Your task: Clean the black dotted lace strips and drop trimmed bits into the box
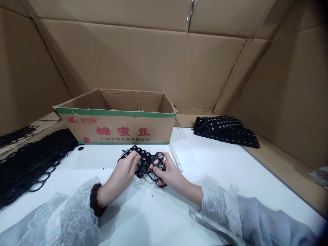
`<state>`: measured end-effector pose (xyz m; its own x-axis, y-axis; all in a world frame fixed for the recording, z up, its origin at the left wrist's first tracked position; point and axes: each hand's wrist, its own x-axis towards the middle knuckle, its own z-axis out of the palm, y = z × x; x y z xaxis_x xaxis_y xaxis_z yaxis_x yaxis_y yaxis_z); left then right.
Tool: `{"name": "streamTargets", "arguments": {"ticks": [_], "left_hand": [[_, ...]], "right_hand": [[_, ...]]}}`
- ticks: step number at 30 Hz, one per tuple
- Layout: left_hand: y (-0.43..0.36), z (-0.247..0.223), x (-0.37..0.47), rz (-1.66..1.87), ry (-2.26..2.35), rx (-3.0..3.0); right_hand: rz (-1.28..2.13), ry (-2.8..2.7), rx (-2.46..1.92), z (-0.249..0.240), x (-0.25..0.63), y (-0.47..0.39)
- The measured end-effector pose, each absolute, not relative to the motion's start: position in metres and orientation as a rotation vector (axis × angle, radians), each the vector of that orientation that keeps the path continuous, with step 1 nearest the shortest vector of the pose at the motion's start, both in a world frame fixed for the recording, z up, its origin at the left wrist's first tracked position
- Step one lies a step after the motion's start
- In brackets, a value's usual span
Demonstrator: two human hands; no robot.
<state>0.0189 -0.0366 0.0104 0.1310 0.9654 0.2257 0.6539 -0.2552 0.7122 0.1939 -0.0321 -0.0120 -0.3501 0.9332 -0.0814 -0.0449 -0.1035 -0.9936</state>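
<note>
In front of the cardboard box, a small black sheet with pale round dots (pixel 143 158) is in my left hand (pixel 125 165), its thumb and fingers pinched together at the sheet's near edge. My right hand (pixel 170 172) is closed on black ring-shaped netting (pixel 159 160), whose large round holes show between the fingers. The netting and the dotted sheet meet between my hands; whether they are still joined I cannot tell. Just beyond my right hand lies a slim whitish translucent stick (pixel 176 158), perhaps a pen.
A cardboard box (pixel 120 126) stands open at the back. Black holed netting (pixel 38 160) is heaped on the left, with a small black disc (pixel 81 148) near it. Stacked dotted black sheets (pixel 225 130) lie at the back right. Cardboard walls (pixel 143 61) surround the white table (pixel 143 218).
</note>
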Motion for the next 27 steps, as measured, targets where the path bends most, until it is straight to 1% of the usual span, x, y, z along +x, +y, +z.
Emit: {"name": "streamTargets", "arguments": {"ticks": [4,5,7,10,12,16,19,22,27], "left_hand": [[-0.015,0.014,-0.001,1.387,1.615,1.609],[-0.01,0.014,-0.006,1.457,1.605,1.511],[-0.004,0.01,-0.01,1.422,1.49,1.339],[-0.003,0.006,-0.005,1.187,1.205,1.116],[-0.005,0.007,-0.001,1.09,1.071,0.999],[-0.008,0.013,-0.001,1.046,0.976,0.863],[-0.009,0.014,-0.002,1.0,0.983,0.921],[-0.015,0.012,0.004,0.91,1.038,1.102],[-0.036,0.011,0.025,0.967,1.308,1.742]], "right_hand": [[1.548,-1.429,-1.04,-0.006,0.196,-0.035],[1.562,-1.435,-1.027,-0.005,0.196,-0.036],[1.614,-1.436,-1.014,-0.003,0.197,-0.036],[1.641,-1.437,-1.06,-0.005,0.198,-0.034],[1.629,-1.434,-1.095,-0.006,0.198,-0.032],[1.69,-1.349,-1.098,-0.007,0.197,-0.032],[1.734,-1.321,-1.091,-0.007,0.197,-0.032],[1.707,-1.36,-1.063,-0.008,0.197,-0.034],[1.593,-1.525,-1.001,-0.007,0.197,-0.041]]}}
